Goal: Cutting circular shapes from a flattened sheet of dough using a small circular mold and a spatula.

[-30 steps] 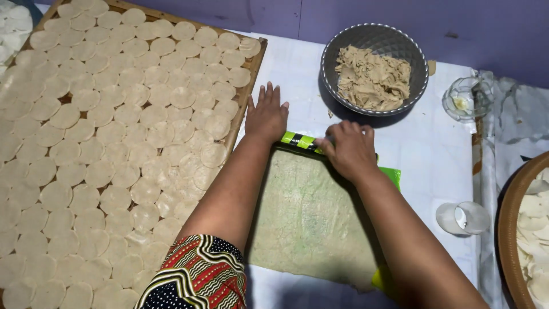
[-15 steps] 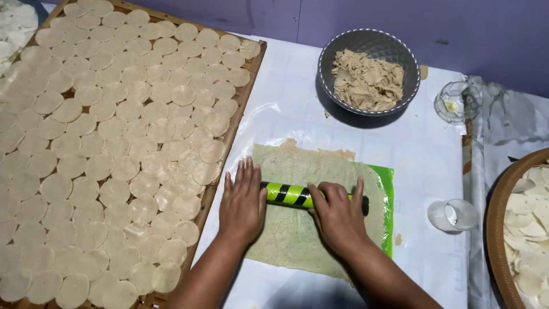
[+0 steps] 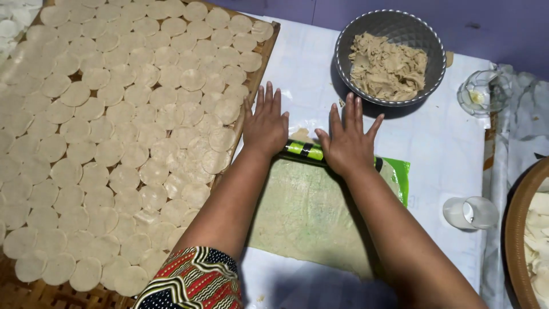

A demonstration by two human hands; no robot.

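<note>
Both hands (image 3: 306, 137) flat atop rolling pin (image 3: 303, 150)

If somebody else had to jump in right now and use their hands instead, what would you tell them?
Left hand: flat and open, palm pressing on the green-and-black roller.
Right hand: flat and open too, on the same roller, near its other end.
The roller lies at the far edge of the thin dough sheet, which is spread on a green mat on the white table cover.
Done: the sheet looks thin and wide; the woven tray on the left is packed with cut dough rounds.
Left: this sheet has no rounds cut from it; the grey bowl holds dough scraps.
</note>
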